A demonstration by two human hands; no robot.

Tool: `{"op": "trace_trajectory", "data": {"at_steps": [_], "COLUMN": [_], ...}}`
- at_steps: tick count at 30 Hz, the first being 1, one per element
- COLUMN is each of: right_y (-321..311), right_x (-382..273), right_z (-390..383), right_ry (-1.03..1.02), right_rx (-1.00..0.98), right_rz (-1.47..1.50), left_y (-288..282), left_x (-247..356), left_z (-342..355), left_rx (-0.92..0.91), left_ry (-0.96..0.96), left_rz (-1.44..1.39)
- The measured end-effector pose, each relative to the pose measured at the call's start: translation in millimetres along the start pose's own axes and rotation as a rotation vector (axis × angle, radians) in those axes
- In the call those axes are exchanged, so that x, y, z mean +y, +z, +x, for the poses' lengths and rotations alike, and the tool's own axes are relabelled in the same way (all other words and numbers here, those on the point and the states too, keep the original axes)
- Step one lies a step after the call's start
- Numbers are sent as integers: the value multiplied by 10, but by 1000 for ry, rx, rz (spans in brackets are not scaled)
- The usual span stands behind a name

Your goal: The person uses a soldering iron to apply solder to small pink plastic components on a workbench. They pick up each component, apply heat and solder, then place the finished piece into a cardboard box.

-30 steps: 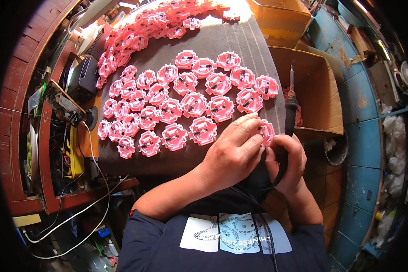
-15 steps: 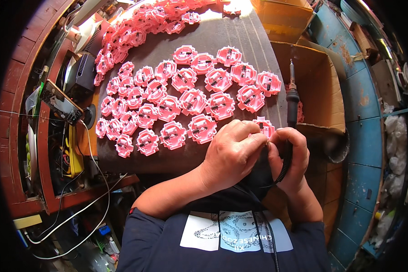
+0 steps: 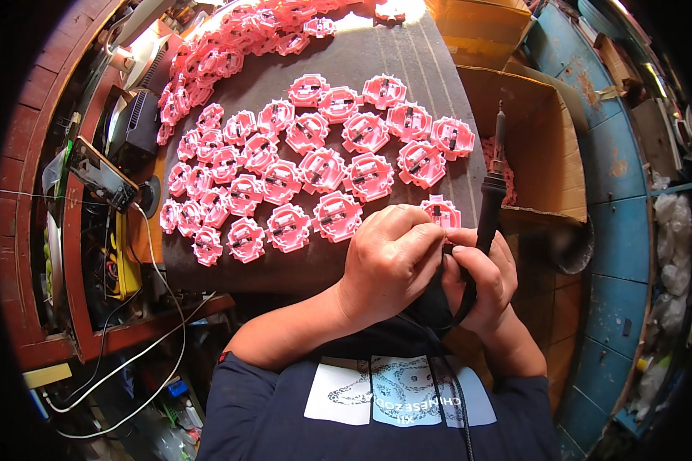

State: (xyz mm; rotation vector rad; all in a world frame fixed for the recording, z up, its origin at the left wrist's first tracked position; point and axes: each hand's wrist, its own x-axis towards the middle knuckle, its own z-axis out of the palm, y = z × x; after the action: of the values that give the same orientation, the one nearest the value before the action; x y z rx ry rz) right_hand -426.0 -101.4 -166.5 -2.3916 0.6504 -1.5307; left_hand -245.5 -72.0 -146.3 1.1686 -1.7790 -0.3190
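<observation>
My left hand (image 3: 388, 250) is closed in a pinch, its fingertips meeting those of my right hand over the front edge of the table. Whatever sits between the fingertips is too small and covered to make out. My right hand (image 3: 484, 276) carries a soldering iron (image 3: 493, 192) with a black handle, its metal tip pointing up and away, while thumb and index finger are drawn together. Just beyond the fingertips is a pink plastic housing (image 3: 440, 206), partly hidden by my hands. Similar pink housings with dark inner parts (image 3: 338, 217) lie in rows to the left.
A heap of pink housings (image 3: 207, 61) fills the table's far left. Right of the dark table (image 3: 346, 54) stands an open cardboard box (image 3: 550, 146) holding pink pieces. A phone on a stand (image 3: 100, 175) and white cables (image 3: 158, 265) are at left; blue cabinets (image 3: 619, 230) line the right.
The soldering iron has tilted and its handle has come nearer my left hand. My right fingertips have moved left and closed in against the left ones. The rows of housings stay as laid out.
</observation>
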Motion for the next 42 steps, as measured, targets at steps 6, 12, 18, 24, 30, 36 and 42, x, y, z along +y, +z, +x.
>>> {"op": "trace_trajectory", "data": {"at_steps": [6,12,18,24,30,36,42], "right_y": [-149,-505,-860,-905,-898,-880,-875], "right_x": [-12,-60,-222,-356,-306,-301,-298], "right_z": [24,-222,-116,-108,-124,-121,-106], "right_ry": [10,213,200,227,181,186,184], "right_rx": [-40,99,73,21,-77,-93,-102], "right_rz": [10,73,75,198,180,181,187], "left_y": [-14,-15,-1,11,13,11,15], "left_x": [16,27,40,22,32,43,43], "left_z": [26,40,48,38,49,61,51], "left_rx": [-26,-43,-53,-35,-38,-47,-49], "left_ry": [21,12,13,27,29,23,13], "left_rz": [35,39,71,85,85,92,94]}}
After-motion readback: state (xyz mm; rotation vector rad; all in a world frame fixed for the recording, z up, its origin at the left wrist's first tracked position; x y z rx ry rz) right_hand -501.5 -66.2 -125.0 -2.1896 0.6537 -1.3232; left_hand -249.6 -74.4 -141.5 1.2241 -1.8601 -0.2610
